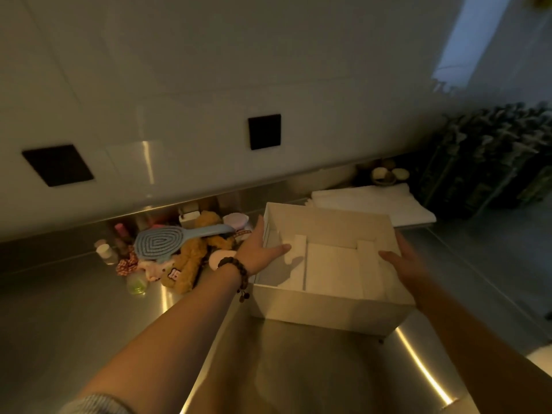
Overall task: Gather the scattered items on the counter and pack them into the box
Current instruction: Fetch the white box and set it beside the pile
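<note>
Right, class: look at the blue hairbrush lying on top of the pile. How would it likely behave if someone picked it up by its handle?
The blue hairbrush looks like moulded plastic, so probably stiff and fairly light. Its handle sticks out free toward the box, so it should lift off cleanly. It rests on the soft brown plush toy, so that may shift a little.

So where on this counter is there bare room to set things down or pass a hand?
Bare steel lies in front of the white box, between both forearms, and at near left below the pile. It is crowded left of the box, where the blue hairbrush, plush toy and small bottles heap against the backsplash. Folded white cloth fills the spot behind the box.
</note>
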